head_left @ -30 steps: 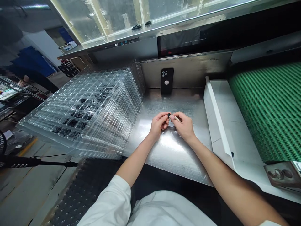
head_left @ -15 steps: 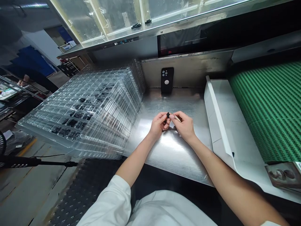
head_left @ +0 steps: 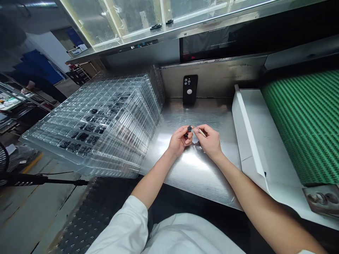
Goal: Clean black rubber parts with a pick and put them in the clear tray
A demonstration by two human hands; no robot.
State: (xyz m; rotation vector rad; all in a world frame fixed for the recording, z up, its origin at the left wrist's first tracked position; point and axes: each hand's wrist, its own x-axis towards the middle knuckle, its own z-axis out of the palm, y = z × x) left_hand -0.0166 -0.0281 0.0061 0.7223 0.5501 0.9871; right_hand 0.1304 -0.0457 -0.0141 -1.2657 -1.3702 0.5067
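Over the middle of the steel bench [head_left: 196, 165] my left hand [head_left: 180, 140] pinches a small black ring-shaped part [head_left: 189, 128] between thumb and fingertips. My right hand [head_left: 210, 141] is closed around a thin pale stick [head_left: 202, 132], whose tip points at the part. The two hands almost touch, just above the bench top.
A tall stack of clear compartment trays [head_left: 106, 116] holding several small black parts stands to the left. A black phone [head_left: 190, 89] leans on the back wall. A white chute [head_left: 251, 137] and a green conveyor belt [head_left: 304, 123] lie to the right.
Both hands stay together with only small finger shifts. The black part has turned a little in my left fingers and the view has drifted slightly.
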